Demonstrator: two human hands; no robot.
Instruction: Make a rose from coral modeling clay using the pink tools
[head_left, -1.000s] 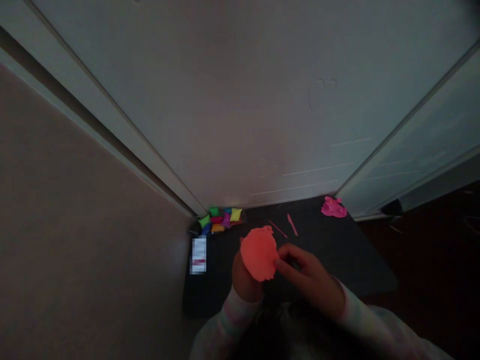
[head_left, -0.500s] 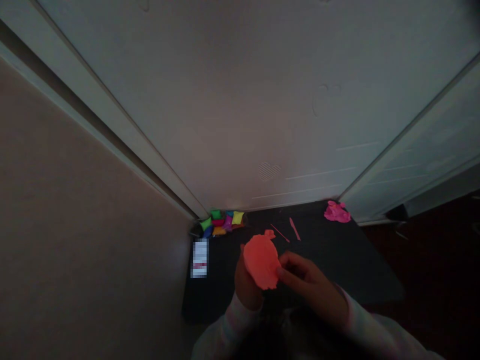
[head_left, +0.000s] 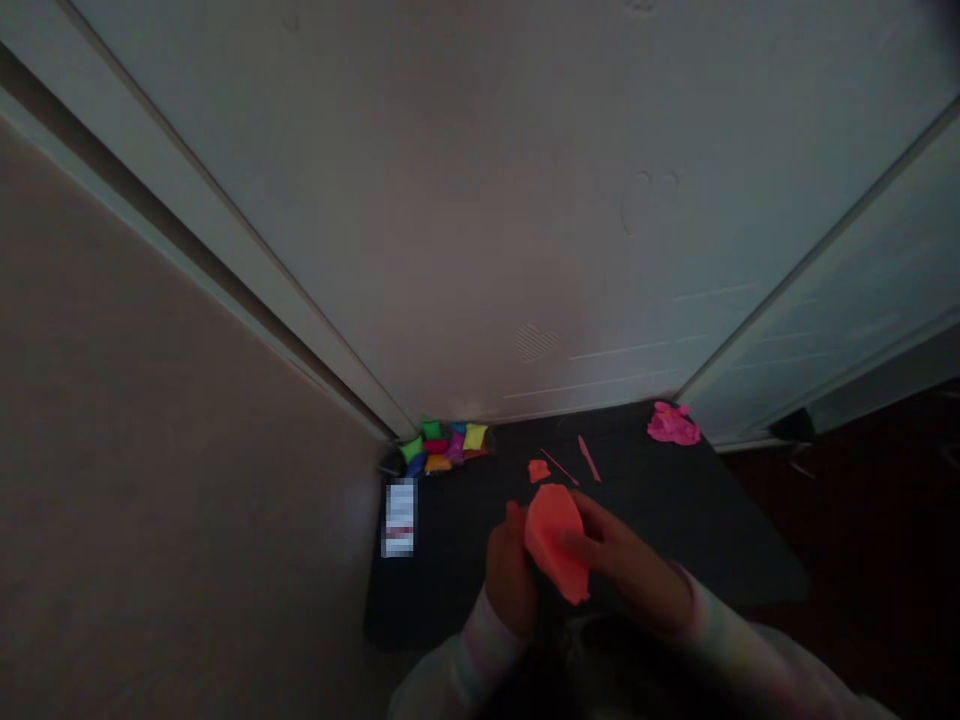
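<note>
Both my hands hold a flat sheet of coral-orange modelling clay (head_left: 555,540), now folded or turned edge-on. My left hand (head_left: 510,570) cups it from below and my right hand (head_left: 628,562) pinches it from the other side. A small scrap of the same clay (head_left: 538,470) lies on the dark mat (head_left: 697,525) just beyond my hands. Close to that scrap are a thin pink plastic stick (head_left: 559,466) and a pink plastic modelling knife (head_left: 589,458). A crumpled magenta clay lump (head_left: 673,424) sits at the mat's far right corner.
Several small, bright clay packets (head_left: 442,447) are heaped at the mat's far left corner, with a blurred white card or box (head_left: 399,517) near them. A white door (head_left: 480,220) rises behind the mat, a beige wall (head_left: 150,480) runs along its left, and dark floor (head_left: 870,540) lies right.
The clay sheet has turned from a broad round face to a narrower, folded shape and shifted right. The small scrap now lies apart on the mat.
</note>
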